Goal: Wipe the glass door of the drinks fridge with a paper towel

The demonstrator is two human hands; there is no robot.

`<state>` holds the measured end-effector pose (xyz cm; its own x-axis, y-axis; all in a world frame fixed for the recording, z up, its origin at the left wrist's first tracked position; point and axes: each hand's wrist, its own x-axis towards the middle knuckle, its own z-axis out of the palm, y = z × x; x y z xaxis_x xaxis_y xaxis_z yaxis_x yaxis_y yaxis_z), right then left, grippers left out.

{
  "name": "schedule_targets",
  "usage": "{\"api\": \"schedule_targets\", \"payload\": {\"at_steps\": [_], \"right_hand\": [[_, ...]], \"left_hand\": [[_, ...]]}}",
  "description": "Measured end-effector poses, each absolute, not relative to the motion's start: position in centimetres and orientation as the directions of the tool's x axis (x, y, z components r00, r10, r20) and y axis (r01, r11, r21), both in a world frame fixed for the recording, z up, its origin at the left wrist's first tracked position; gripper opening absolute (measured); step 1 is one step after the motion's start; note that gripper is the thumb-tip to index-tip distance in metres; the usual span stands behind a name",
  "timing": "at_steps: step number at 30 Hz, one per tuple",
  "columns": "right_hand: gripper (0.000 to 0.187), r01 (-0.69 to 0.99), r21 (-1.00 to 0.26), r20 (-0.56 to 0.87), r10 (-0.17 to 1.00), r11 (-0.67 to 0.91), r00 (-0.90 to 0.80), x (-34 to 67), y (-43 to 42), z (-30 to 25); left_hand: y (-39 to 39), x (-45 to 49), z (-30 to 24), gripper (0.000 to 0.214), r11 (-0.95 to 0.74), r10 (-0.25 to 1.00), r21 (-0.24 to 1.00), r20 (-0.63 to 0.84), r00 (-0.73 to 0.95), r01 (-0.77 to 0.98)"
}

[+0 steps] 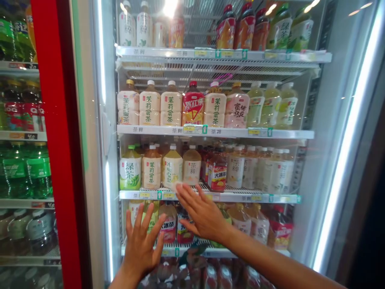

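I face an open drinks cooler with white wire shelves full of tea bottles. My left hand (143, 237) is raised with its fingers spread in front of the lower shelf, holding nothing. My right hand (202, 214) reaches in from the right, open with fingers stretched out. Its fingertips are at the shelf edge (210, 196), just below a yellow-labelled tea bottle (172, 167). Beside that bottle stand a green tea bottle (130, 168) and a red-labelled iced tea bottle (217, 173). Behind my hands, bottles (168, 224) on the lower shelf are partly hidden.
The cooler's open glass door (345, 140) with a lit strip stands at the right. A red frame (57, 140) at the left separates a second cooler holding green bottles (27, 168). Upper shelves (210, 130) carry more tea bottles.
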<state>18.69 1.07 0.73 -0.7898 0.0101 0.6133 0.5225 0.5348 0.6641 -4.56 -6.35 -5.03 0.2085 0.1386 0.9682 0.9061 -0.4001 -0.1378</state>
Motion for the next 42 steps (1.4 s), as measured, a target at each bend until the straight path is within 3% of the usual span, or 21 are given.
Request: {"api": "schedule_targets", "payload": {"at_steps": [4,6,10,14,16,19,21,26,30,32,38,39,42], "right_hand": [[0.07,0.237,0.764,0.364,-0.098,0.601,-0.926,20.2,0.8,-3.9],[0.067,0.305,0.746,0.419,-0.062,0.591,-0.906,20.8,0.7,-4.7],[0.06,0.594,0.599,0.673,0.063,0.537,-0.737,21.7,0.2,-4.7],[0.061,0.499,0.664,0.584,0.031,0.557,-0.812,23.5,0.4,-5.8],[0.063,0.559,0.639,0.641,0.035,0.528,-0.767,24.9,1.1,-5.4],[0.072,0.801,0.4,0.869,0.094,0.446,-0.486,27.1,2.1,-4.4],[0.074,0.865,0.274,0.926,0.126,0.42,-0.355,28.2,2.1,-4.8],[0.074,0.807,0.401,0.858,0.13,0.434,-0.497,30.4,1.7,-6.0],[0.073,0.91,0.169,0.946,0.198,0.379,-0.258,31.5,2.3,-1.0],[0.073,0.923,0.117,0.96,0.198,0.368,-0.2,31.7,2.4,0.6],[0.079,0.798,0.473,0.827,0.124,0.373,-0.548,33.8,2.7,1.6],[0.08,0.822,0.446,0.848,0.126,0.353,-0.514,34.5,3.0,2.7],[0.079,0.93,0.209,0.952,0.153,0.301,-0.264,36.1,3.5,6.7]], "left_hand": [[-6.3,-3.8,-9.3,0.081,-0.395,0.165,-0.118,0.966,0.197,0.911],[-6.2,-3.5,-10.8,0.08,-0.403,0.202,-0.106,0.958,0.201,0.909],[-5.9,-2.8,-12.2,0.079,-0.405,0.245,-0.062,0.954,0.173,0.912],[-5.5,-1.8,-11.7,0.081,-0.416,0.258,-0.067,0.948,0.189,0.907],[-5.1,-1.2,-11.2,0.08,-0.438,0.246,-0.084,0.947,0.209,0.895],[-4.2,0.1,-10.2,0.076,-0.463,0.187,-0.105,0.959,0.213,0.88],[-3.6,1.1,-9.4,0.075,-0.468,0.155,-0.112,0.966,0.206,0.877],[-2.6,3.9,-6.7,0.072,-0.484,0.121,-0.183,0.955,0.272,0.856],[-2.0,6.3,-2.7,0.066,-0.474,0.15,-0.18,0.948,0.28,0.862],[-1.8,7.4,-0.4,0.065,-0.462,0.149,-0.167,0.954,0.262,0.871],[-1.1,8.8,4.9,0.065,-0.442,0.105,-0.225,0.948,0.299,0.868],[-1.1,8.9,5.7,0.064,-0.44,0.096,-0.246,0.944,0.317,0.864],[-0.8,9.1,7.9,0.064,-0.418,0.078,-0.294,0.931,0.356,0.86]]}}
